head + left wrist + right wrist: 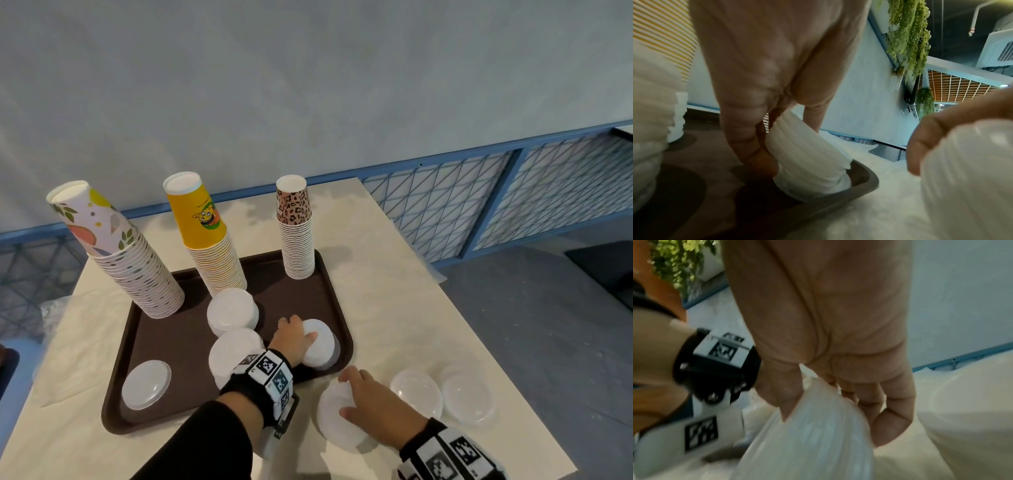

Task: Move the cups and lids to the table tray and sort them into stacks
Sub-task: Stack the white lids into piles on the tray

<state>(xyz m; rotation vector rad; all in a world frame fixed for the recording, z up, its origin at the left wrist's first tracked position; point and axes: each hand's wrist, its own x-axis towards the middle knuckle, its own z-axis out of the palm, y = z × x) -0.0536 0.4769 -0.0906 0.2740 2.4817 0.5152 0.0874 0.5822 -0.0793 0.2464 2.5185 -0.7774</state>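
A brown tray [171, 335] holds three upside-down cup stacks: floral [116, 253], yellow [209, 236] and leopard-print [296, 229]. Two white lid stacks [233, 310] [233, 353] and one flat lid [146, 383] also sit on it. My left hand [294, 337] grips a small white lid stack [320, 342] that leans at the tray's front right corner; the left wrist view shows my fingers [748, 138] curled round this stack [809, 159]. My right hand [366, 394] holds a larger white lid stack [337, 421] on the table beside the tray, its fingers [890, 418] curled over that stack [812, 426].
Two clear lids [416, 387] [467, 397] lie on the pale table [394, 291] to the right of my right hand. A blue wire-mesh railing [479, 205] runs behind the table. The table's right edge drops to a grey floor.
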